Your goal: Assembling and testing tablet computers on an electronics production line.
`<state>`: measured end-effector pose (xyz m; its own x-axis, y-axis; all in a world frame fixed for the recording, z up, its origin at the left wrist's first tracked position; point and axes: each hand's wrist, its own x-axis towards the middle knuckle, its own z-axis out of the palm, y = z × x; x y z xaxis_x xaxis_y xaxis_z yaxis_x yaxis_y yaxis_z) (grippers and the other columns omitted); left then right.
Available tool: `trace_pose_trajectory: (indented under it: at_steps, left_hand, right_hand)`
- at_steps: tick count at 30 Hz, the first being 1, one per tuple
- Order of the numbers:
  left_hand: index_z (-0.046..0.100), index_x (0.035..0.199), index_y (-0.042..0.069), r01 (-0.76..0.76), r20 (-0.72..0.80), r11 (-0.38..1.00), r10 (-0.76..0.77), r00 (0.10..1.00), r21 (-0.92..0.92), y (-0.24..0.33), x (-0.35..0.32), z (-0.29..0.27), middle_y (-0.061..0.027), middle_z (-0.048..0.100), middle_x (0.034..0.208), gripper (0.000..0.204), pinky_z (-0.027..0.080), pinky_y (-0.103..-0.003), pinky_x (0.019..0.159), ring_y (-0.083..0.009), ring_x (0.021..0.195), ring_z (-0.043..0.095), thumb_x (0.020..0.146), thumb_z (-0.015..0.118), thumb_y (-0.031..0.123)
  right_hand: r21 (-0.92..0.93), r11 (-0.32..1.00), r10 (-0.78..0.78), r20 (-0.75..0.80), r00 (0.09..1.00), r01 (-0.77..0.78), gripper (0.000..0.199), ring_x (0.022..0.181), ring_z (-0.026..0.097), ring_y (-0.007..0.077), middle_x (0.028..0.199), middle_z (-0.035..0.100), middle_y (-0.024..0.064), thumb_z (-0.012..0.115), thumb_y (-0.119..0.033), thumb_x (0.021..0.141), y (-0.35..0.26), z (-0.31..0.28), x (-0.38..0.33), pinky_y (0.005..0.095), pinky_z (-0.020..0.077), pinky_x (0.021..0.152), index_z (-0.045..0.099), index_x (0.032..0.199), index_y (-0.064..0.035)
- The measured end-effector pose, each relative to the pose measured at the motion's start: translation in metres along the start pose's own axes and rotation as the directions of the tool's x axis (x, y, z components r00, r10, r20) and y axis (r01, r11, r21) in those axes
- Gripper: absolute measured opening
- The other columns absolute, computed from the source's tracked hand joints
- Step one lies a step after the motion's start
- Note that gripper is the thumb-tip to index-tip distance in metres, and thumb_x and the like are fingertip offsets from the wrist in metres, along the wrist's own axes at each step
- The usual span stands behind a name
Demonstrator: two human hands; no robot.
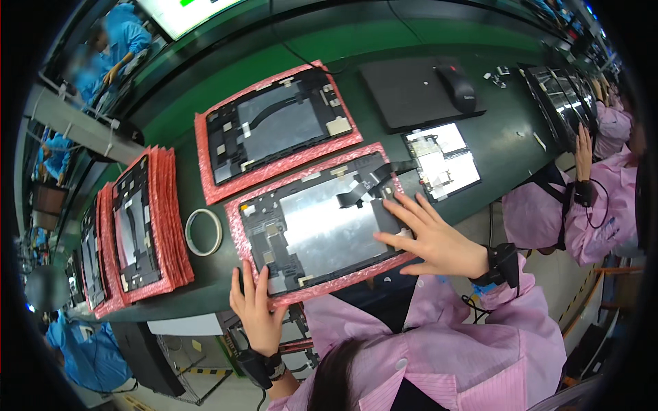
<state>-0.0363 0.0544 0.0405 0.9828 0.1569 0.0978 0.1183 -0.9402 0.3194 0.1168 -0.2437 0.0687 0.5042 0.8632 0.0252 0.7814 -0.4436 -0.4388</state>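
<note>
Pink-sleeved forearms with black wrist straps reach up from the lower edge. Left hand [256, 308] lies flat, fingers spread, on the near left corner of an opened tablet back shell with a silver metal plate [322, 219], gripping nothing. Right hand [428, 236] rests open, fingers splayed, on the shell's right edge. Between the two hands the shell sits on a pink foam sheet [236, 229]. Just behind it lies a second opened shell on pink foam [277, 123]. To the left are a white tape ring [203, 231] and a stack of foam-layered shells [140, 226]. Further right sit a black mouse [458, 87] on a black pad and a small circuit board [443, 159]. All rest on a dark green workbench [507, 137]. Another worker in pink [603, 198] sits at right.
</note>
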Motion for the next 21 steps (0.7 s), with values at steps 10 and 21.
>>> trace_pose_trajectory:
  at_steps: [10, 21]
  left_hand:
    - [0.044, 0.130, 0.007, 0.015, -0.057, 0.999, -0.013, 0.998, 0.035, -0.007, 0.002, 0.004, -0.0149, 0.032, 0.142, 0.061, 0.022, -0.047, 0.103, -0.0364, 0.129, 0.028, 0.072, 0.062, 0.007]
    - [0.045, 0.128, 0.005, -0.010, -0.076, 0.997, 0.016, 0.997, 0.077, -0.002, 0.011, -0.008, -0.0184, 0.030, 0.141, 0.053, 0.016, -0.047, 0.106, -0.0375, 0.133, 0.019, 0.076, 0.051, 0.007]
  right_hand:
    - [0.123, 0.987, -0.085, -0.146, 0.986, 0.103, 0.040, 0.132, 0.023, 0.0389, 0.139, 0.028, 0.0221, 0.065, -0.016, 0.078, 0.015, 0.017, 0.014, 0.0402, 0.0383, 0.099, 0.056, 0.117, -0.0118]
    - [0.160, 0.975, -0.096, -0.307, 0.947, 0.151, 0.041, 0.122, 0.040, 0.0355, 0.130, 0.042, 0.0189, 0.069, -0.017, 0.074, 0.017, 0.024, 0.019, 0.0431, 0.0388, 0.097, 0.058, 0.113, -0.0085]
